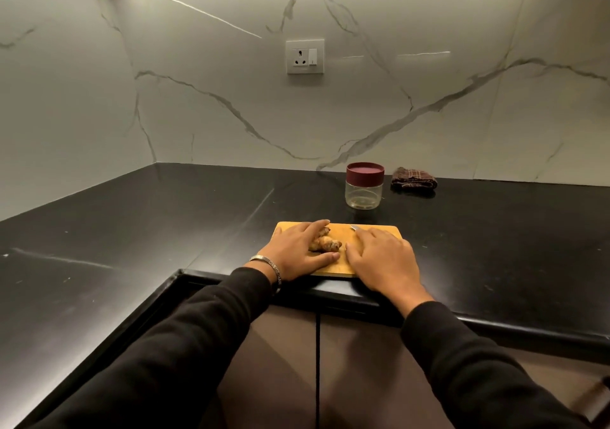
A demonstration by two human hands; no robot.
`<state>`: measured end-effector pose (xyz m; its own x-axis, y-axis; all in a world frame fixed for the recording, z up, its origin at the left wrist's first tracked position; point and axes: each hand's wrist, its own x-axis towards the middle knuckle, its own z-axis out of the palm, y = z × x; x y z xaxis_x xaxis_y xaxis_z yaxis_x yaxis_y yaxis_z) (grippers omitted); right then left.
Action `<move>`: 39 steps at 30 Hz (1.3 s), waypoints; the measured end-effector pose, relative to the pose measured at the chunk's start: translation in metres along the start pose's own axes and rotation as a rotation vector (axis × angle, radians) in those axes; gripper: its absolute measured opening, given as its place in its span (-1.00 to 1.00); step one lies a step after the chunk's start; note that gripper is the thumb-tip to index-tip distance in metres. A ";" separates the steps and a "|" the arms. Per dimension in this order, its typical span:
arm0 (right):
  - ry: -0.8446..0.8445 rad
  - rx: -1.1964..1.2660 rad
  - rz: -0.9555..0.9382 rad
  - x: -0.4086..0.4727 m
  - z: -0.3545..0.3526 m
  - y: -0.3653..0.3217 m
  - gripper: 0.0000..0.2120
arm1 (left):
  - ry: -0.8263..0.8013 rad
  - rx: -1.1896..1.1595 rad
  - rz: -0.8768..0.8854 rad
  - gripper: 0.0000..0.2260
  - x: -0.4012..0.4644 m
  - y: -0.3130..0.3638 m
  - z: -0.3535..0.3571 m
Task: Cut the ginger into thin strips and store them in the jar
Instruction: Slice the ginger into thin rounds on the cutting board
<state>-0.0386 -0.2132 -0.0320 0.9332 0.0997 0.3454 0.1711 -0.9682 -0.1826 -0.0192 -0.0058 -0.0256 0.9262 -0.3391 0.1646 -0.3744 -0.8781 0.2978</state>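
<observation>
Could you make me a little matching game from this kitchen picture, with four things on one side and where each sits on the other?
Things:
1. ginger
2. jar
3. cloth
4. socket

Places:
A. on the wall
B. on the board, under the left hand
C. folded on the counter, right of the jar
D. behind the board, lid on

Pairs: 1-B, 2-D, 3-C, 4-A
</observation>
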 end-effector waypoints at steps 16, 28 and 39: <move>0.059 0.008 0.021 -0.006 -0.008 -0.007 -0.55 | 0.130 -0.197 -0.018 -0.58 -0.001 -0.005 -0.005; 0.031 0.028 0.024 -0.008 -0.013 -0.009 -0.56 | 0.169 -0.188 -0.053 -0.61 0.004 -0.031 -0.007; 0.192 -0.030 0.083 -0.008 -0.010 0.000 -0.71 | 0.234 -0.148 0.183 -0.67 0.002 -0.012 -0.018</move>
<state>-0.0494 -0.2161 -0.0259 0.8659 -0.0238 0.4996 0.0836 -0.9779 -0.1915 -0.0135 0.0098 -0.0123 0.8145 -0.3846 0.4343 -0.5516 -0.7454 0.3743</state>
